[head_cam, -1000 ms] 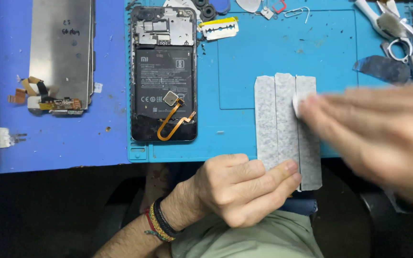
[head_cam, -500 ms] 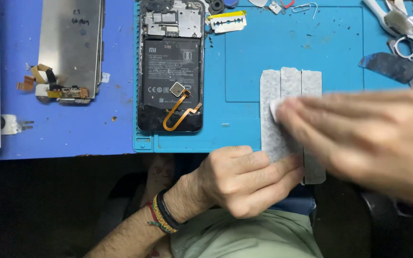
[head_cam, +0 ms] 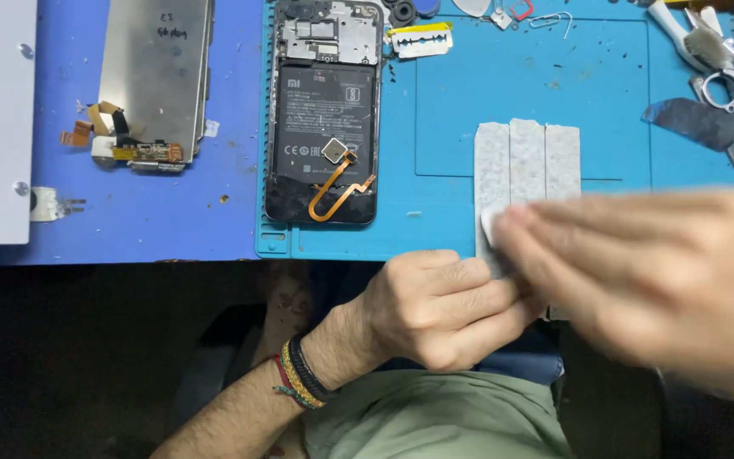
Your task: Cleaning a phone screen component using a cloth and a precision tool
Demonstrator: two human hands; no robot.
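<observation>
- Grey, speckled adhesive strips (head_cam: 527,166), three side by side, lie on the teal rubber work mat (head_cam: 503,76), toward its near right; their near ends hang over the mat's near edge.
- Left hand (head_cam: 439,310), with braided bands at the wrist, is curled loosely with its fingertips pressed against the near end of the leftmost strip, holding it in place.
- Right hand (head_cam: 647,276) is blurred with motion; its fingertips pinch a small white corner, seemingly a backing tab, at the left strip's near part. How tightly it pinches I cannot tell.
- Judged from this, peeling has only begun: one corner is lifted and all three strips lie whole on the mat.
- Opened black phone body (head_cam: 324,110) with an orange flex cable lies to the left on the mat; a detached silver screen panel (head_cam: 155,81) lies further left on the blue table (head_cam: 172,221).
- Against the earlier frame, the right hand has slid nearer and left, and the view sits slightly lower; the strips and the left hand have kept their place.
</observation>
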